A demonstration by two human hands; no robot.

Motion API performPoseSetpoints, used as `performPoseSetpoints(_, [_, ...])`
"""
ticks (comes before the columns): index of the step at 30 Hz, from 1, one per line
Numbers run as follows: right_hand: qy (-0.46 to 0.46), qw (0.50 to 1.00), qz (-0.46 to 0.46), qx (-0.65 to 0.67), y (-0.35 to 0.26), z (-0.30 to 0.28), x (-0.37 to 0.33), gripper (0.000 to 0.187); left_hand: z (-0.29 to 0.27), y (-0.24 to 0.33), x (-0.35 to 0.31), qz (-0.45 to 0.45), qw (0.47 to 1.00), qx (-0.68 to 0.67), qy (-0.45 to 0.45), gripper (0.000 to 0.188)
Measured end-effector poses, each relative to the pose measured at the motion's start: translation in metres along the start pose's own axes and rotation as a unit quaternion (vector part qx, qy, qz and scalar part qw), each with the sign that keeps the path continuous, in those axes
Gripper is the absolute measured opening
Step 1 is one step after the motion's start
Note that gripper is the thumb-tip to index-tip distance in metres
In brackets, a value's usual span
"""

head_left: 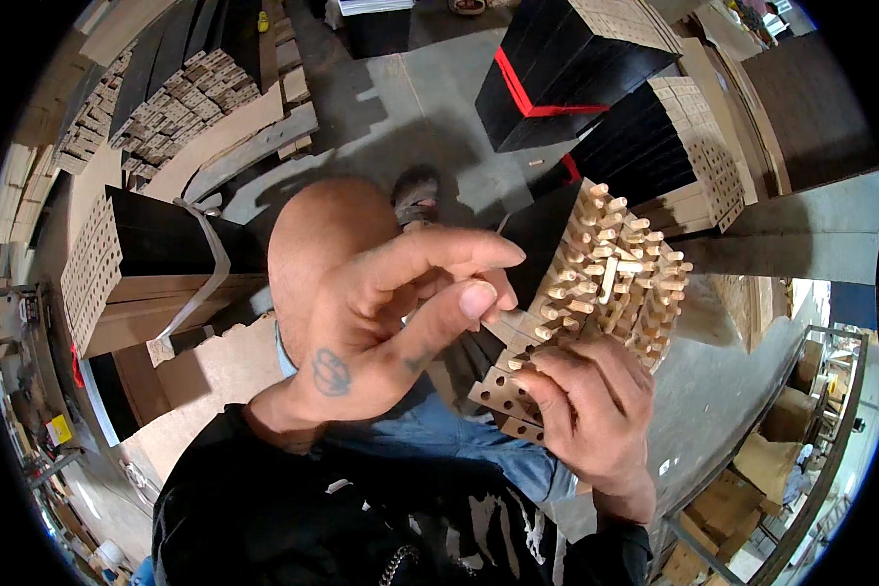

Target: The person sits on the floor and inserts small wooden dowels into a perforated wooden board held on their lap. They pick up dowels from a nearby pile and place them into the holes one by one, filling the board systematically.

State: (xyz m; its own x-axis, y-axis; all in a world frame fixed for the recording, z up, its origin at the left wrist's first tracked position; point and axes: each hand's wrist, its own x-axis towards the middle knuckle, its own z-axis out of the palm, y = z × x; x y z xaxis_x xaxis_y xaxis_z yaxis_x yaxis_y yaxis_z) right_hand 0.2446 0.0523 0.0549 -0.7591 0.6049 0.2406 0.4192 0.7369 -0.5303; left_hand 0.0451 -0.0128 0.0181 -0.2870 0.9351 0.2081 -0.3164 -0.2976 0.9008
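A stack of black-faced boards stands by my legs, its raw brown end (pixel 501 389) drilled with rows of holes. Wooden dowels (pixel 597 271) jut from much of that end, and a few lie loose across the others. My right hand (pixel 596 400) is at the near part of the drilled end, thumb and fingers pinched round a wooden dowel (pixel 520 360) that is mostly hidden. Above the stack's left side, my left hand (pixel 391 313) is curled, index finger and thumb stretched toward the dowels. Its palm is largely hidden, so what it holds cannot be made out.
Another drilled board stack (pixel 166 234) with a pale strap stands at the left. Ahead on the right is a black stack (pixel 557 83) with a red strap. More boards (pixel 190 98) are piled at the far left. Cardboard boxes (pixel 728 503) lie at the lower right.
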Motion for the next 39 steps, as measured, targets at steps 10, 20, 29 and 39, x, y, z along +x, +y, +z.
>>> performPoseSetpoints(10, [-0.145,0.978,-0.111,-0.096,-0.003,-0.006,0.021,0.018,-0.011,0.006,-0.003,-0.039,0.998,0.014,-0.043,0.031])
performPoseSetpoints(20, [0.093,0.989,0.085,-0.082,0.037,-0.043,0.012,0.05,0.017,0.032,0.027,0.054,0.89,0.426,-0.153,0.032])
performPoseSetpoints(29, [0.287,0.95,-0.029,-0.119,0.075,0.027,0.033,0.022,0.056,0.013,0.102,-0.095,0.895,0.36,-0.247,0.031])
performPoseSetpoints(39, [0.211,0.964,0.103,-0.124,0.059,-0.033,-0.058,0.032,0.1,-0.019,0.109,-0.074,0.802,0.468,-0.363,0.039])
